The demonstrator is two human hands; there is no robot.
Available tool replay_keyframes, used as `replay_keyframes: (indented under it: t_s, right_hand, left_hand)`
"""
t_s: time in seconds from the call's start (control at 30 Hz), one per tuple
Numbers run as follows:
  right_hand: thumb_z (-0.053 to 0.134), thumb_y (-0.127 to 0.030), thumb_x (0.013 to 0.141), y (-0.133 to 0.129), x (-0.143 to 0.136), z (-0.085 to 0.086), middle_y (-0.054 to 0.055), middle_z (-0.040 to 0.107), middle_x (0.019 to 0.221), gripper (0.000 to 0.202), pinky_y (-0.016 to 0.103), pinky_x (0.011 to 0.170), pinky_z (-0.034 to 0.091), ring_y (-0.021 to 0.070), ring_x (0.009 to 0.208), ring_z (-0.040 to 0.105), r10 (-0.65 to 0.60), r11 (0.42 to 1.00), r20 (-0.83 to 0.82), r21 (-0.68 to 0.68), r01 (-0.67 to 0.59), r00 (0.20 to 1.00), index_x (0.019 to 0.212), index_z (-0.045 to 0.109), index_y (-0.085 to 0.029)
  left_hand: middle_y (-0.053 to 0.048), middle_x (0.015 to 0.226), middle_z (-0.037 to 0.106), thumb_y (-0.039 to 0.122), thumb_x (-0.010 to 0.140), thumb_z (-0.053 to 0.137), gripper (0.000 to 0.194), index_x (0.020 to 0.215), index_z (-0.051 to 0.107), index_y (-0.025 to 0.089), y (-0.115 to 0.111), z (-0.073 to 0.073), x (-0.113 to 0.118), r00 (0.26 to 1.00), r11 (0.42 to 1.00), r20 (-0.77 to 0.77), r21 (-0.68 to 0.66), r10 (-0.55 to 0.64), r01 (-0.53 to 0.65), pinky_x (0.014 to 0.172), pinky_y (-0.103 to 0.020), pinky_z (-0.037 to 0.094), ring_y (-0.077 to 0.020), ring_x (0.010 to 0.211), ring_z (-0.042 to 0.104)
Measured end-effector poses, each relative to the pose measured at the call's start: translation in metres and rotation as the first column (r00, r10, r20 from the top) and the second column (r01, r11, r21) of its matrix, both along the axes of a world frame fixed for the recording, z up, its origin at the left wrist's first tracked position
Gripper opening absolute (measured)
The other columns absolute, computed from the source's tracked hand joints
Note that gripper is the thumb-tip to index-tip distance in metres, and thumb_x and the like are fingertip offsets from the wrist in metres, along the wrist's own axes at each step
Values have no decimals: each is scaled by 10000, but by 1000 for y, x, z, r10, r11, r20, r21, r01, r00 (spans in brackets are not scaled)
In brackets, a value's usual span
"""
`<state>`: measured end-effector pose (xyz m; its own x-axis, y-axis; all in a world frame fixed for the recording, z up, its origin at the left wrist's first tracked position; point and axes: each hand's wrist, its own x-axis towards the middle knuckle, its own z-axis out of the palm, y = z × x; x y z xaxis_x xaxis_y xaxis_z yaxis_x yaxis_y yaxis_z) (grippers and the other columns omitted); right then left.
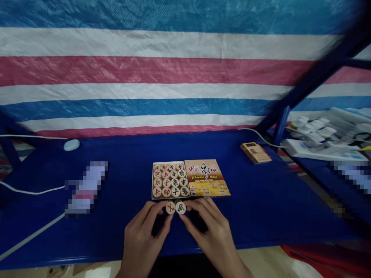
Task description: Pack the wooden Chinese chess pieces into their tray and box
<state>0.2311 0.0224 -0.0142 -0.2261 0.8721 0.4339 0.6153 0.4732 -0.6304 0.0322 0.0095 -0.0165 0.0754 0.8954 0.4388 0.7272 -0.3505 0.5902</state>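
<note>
In front of an open box (pixel 152 181) of Chinese chess pieces, my two hands meet at the near side. My left hand (pixel 149 224) pinches a round chess piece with a red character (pixel 170 207) between thumb and forefinger. Right beside it, my right hand (pixel 207 222) grips a chess piece with a black character (pixel 181 207) in the same way. Something darker shows behind these two pieces, too hidden to make out. Rows of pale pieces fill the box, red characters mostly on the left and black on the right. Its printed lid (pixel 207 177) lies against the box's right side.
A small brown box (pixel 255 152) lies to the right, and a power strip (pixel 321 150) with white plugs stands beyond it. At left are a blurred-out phone-like object (pixel 89 189), white cables and a rounded white object (pixel 71 145). Striped sheeting (pixel 174 69) hangs behind the blue table (pixel 130 150).
</note>
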Motion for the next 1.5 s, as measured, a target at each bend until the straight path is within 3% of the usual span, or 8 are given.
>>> replay_keyframes:
  t_s: [0.27, 0.47, 0.67, 0.93, 1.1, 1.23, 1.43, 1.5]
  right_hand:
    - [662, -146, 904, 14, -11, 5, 37, 694, 1030, 303, 345, 847, 545, 180, 950, 648, 37, 999, -132, 44, -31, 991, 1190, 621, -239]
    - [665, -137, 895, 12, -9, 4, 30, 694, 1042, 341, 338, 835, 557, 174, 944, 653, 68, 998, -181, 9, -68, 981, 1212, 622, -255]
    - [654, -158, 915, 15, -9, 5, 34, 689, 1066, 509, 359, 868, 553, 179, 961, 647, 93, 996, -139, 19, -91, 986, 1393, 558, -302]
    - [724, -282, 889, 20, -7, 4, -28, 593, 758, 266, 294, 672, 524, 138, 708, 592, 47, 992, -247, -99, -73, 968, 1150, 679, -275]
    - [804, -371, 816, 18, -5, 3, -43, 613, 757, 282, 264, 627, 507, 119, 667, 576, 9, 966, -313, -243, -89, 950, 1036, 667, -260]
    - [816, -385, 799, 17, -6, 3, -33, 667, 810, 282, 250, 637, 530, 117, 693, 617, 5, 958, -349, -267, -104, 937, 984, 653, -248]
    - [770, -348, 853, 17, -5, 2, 5, 718, 972, 472, 275, 710, 576, 129, 743, 653, 50, 975, -311, -192, -115, 949, 1294, 613, -287]
    - [749, -360, 874, 17, -5, 4, 20, 708, 981, 392, 289, 699, 567, 144, 765, 649, 75, 976, -279, -176, -128, 957, 1250, 658, -296]
  left_hand:
    - [-11, 1075, 657, 196, 939, 639, 301, 1234, 623, 250, 14, 2, 1, 994, 998, 101, 44, 28, -33, 669, -220, 553, -70, 659, 598]
    - [-15, 1060, 639, 178, 928, 631, 326, 1247, 629, 248, 15, 5, -2, 994, 999, 107, 46, -31, 26, 635, -208, 546, -58, 628, 566]
    - [-11, 1062, 622, 165, 925, 621, 355, 1263, 625, 270, 17, 8, -3, 984, 996, 155, 17, -87, 86, 625, -202, 545, -50, 621, 558]
    - [-11, 1046, 632, 135, 891, 638, 368, 1230, 626, 278, 17, 7, -4, 973, 986, 163, -10, -165, 169, 610, -212, 542, -62, 621, 564]
    - [-14, 1012, 645, 152, 888, 641, 345, 1211, 634, 271, 19, 10, -5, 960, 980, 206, -13, -191, 198, 548, -207, 514, -71, 620, 574]
    - [-14, 1006, 656, 147, 879, 646, 335, 1191, 648, 271, 20, 12, -5, 957, 979, 215, -8, -196, 202, 558, -215, 525, -77, 625, 580]
    - [-25, 1021, 671, 150, 880, 657, 324, 1180, 658, 270, 20, 11, -5, 954, 979, 228, -14, -194, 203, 604, -227, 548, -108, 720, 636]
    - [-26, 1018, 674, 153, 880, 658, 325, 1184, 660, 268, 20, 11, -5, 955, 979, 226, -16, -193, 201, 592, -229, 543, -103, 688, 621]
